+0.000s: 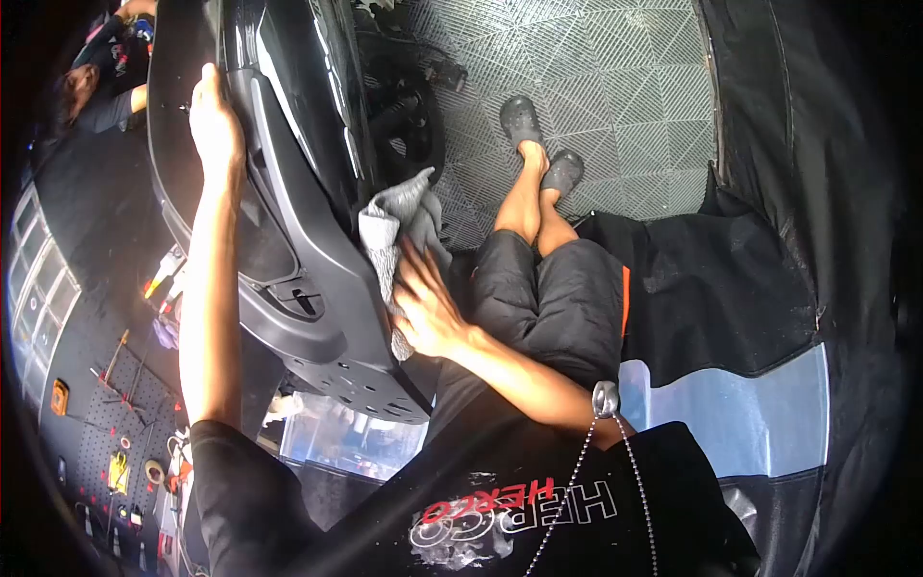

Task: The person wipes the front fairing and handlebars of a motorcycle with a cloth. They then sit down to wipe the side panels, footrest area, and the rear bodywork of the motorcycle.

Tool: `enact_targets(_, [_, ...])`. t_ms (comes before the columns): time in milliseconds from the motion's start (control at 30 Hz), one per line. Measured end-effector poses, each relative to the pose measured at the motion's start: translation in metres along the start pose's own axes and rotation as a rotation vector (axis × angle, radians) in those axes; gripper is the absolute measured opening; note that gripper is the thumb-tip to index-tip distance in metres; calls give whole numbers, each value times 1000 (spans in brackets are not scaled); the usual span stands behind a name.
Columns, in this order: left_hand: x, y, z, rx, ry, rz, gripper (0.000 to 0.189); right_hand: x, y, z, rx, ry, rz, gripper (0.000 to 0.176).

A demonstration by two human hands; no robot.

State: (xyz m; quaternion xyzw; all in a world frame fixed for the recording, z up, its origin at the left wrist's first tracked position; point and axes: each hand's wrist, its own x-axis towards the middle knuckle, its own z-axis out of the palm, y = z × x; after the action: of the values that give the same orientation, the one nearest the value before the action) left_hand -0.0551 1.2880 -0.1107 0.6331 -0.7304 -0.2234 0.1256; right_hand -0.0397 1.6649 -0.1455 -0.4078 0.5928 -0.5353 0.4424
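Note:
A black motor scooter [332, 245] with glossy and matte plastic panels fills the left of the head view, close to my body. My left hand [213, 130] lies on its upper part, over the dark surface beside the matte trim, with its fingers stretched out along it. My right hand [428, 303] holds a crumpled grey cloth [389, 226] against the lower edge of the side panel. The fingers are somewhat spread over the cloth, and part of the cloth stands up beyond them. What lies under the cloth is hidden.
A black wheel [409, 120] stands on the grey patterned floor tiles [625, 106]. Black curtain material [817, 192] with a clear plastic window [735, 413] hangs at right. A pegboard [106, 433] carries several tools at lower left. Another person [96, 96] is at upper left.

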Motion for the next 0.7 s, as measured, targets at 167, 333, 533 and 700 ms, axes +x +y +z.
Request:
enact_targets(167, [6, -10, 3, 4, 42, 56, 64, 96, 22, -25, 85, 114, -131, 57])
enact_targets(333, [17, -22, 1, -31, -47, 33, 63, 206, 10, -62, -6, 145, -279, 63])
enact_targets(533, [8, -12, 5, -133, 21, 43, 62, 134, -12, -51, 201, 99, -92, 53])
enact_targets(700, [0, 2, 4, -160, 19, 3, 53, 117, -13, -48, 338, 56, -26, 53])
